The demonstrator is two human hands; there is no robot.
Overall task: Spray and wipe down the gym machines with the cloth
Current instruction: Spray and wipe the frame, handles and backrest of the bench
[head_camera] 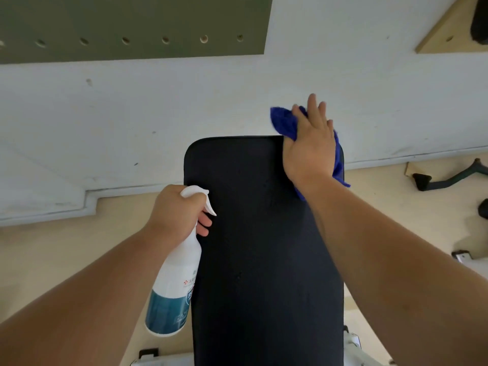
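Hands: two, both bare, forearms reaching in from the near edge of the view.
Right hand (309, 149): one; laid flat with fingers straight and close together, palm pressing on the cloth at the far right corner of the bench pad; the fingertips reach past the pad's far edge.
Left hand (174, 210): one; fingers curled round the neck of the spray bottle, just off the pad's left edge; two fingertips show under the trigger lever, and whether any finger rests on the trigger cannot be told.
Cloth (284, 122): one, blue and fluffy, bunched under the right hand; one part sticks out beyond the pad's far edge, another hangs over its right edge by the wrist.
Spray bottle (171, 286): one, white with a teal band near its base and a white trigger head; tilted, base towards the viewer, nozzle turned towards the pad; it hangs beside the left edge and does not rest on the pad.
Bench pad (264, 260): one, black, long, with rounded far corners, running from the near edge of the view towards the wall.
Frame parts (351, 342): white metal pieces showing at both sides of the pad's near end; too little shows to count them.
Wall (184, 101): white, scuffed, behind the pad's far edge.
Pegboard (132, 22): one, green, with rows of round holes, on the wall at far left.
Wooden board (449, 30): one, pale, at far right.
Floor (52, 247): pale tan.
Dark bar (449, 178): one, lying on the floor at right.
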